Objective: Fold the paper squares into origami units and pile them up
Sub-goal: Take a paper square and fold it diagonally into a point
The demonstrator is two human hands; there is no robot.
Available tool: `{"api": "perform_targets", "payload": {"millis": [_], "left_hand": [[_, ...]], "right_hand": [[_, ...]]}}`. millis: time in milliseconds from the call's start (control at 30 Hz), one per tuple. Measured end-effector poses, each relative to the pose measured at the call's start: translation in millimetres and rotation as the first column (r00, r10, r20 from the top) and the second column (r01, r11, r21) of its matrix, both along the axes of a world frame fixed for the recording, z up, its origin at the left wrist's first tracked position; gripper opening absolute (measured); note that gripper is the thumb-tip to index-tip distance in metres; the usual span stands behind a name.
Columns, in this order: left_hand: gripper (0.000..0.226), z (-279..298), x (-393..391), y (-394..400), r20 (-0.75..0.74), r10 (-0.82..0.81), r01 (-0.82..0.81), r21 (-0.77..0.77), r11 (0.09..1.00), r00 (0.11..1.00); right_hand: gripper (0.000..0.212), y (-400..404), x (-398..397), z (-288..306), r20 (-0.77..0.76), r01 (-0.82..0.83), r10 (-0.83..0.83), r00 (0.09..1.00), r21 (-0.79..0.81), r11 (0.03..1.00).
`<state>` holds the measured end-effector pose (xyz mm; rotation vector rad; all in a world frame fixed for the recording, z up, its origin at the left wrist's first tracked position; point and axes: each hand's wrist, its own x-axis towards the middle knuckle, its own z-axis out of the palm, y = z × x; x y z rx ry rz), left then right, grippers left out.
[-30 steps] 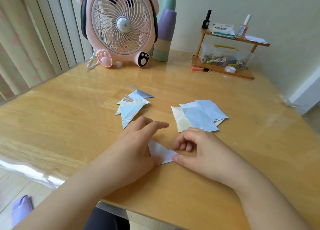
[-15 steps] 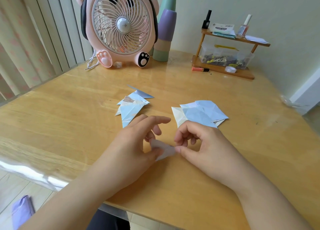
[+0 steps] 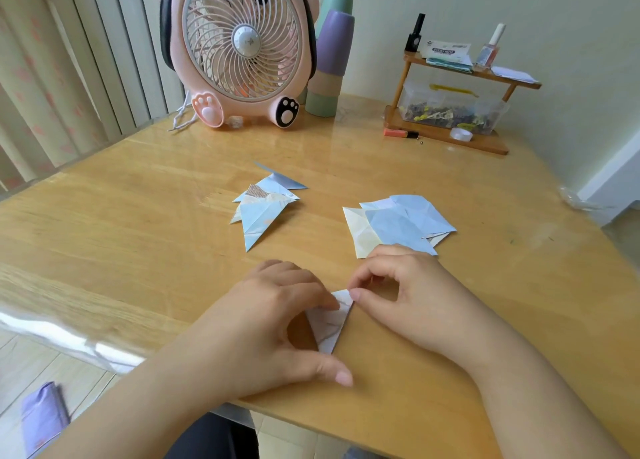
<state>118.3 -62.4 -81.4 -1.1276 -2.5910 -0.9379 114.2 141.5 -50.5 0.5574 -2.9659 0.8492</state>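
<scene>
A small white folded paper piece point(image 3: 330, 323) lies on the wooden table point(image 3: 138, 223) near its front edge, shaped as a narrow triangle pointing toward me. My left hand point(image 3: 273, 323) curls over its left side, fingertips on the paper. My right hand point(image 3: 401, 292) pinches its top corner between thumb and forefinger. A pile of finished folded units point(image 3: 265, 209) in pale blue lies beyond my left hand. A loose stack of paper squares point(image 3: 398, 225), blue and cream, lies just beyond my right hand.
A pink desk fan point(image 3: 242, 46) and stacked cups point(image 3: 330, 64) stand at the back. A small wooden shelf point(image 3: 450, 136) with bottles and a clear box stands at the back right. An orange marker point(image 3: 400, 134) lies beside it.
The paper piece has turned from lying sideways to pointing toward me. My left hand's fingers have curled down onto it, and my right hand has shifted to its top corner.
</scene>
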Motion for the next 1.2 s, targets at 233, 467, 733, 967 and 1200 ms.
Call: {"api": "perform_targets", "payload": {"millis": [233,467,733,967,1200], "left_hand": [[0.044,-4.2,10.2,1.9,-0.11,0.091,-0.106,-0.141,0.984,0.99],[0.045,-4.3,19.3,4.9,-0.081,0.224,-0.235,-0.163,0.958,0.971],[0.039,-3.4,18.9,6.0,-0.041,0.259,-0.263,-0.134,0.956,0.965],[0.025,14.1,17.6,27.5,0.07,0.424,-0.4,-0.226,0.889,0.903],[0.041,23.4,3.6,30.3,0.361,0.38,-0.312,-0.234,0.921,0.852]], "right_hand": [[0.011,-10.2,1.8,-7.9,-0.065,-0.046,0.049,0.997,0.051,0.998],[0.018,-0.1,-9.2,-11.1,-0.164,0.068,-0.048,0.985,0.114,0.991],[0.022,-3.8,-10.8,-10.2,-0.155,0.096,-0.075,0.985,0.134,0.986],[0.021,-2.4,-10.1,-12.5,-0.167,0.172,-0.148,0.975,0.134,0.976],[0.025,11.2,-9.4,-4.4,-0.189,0.263,-0.285,0.94,-0.131,0.956]]}}
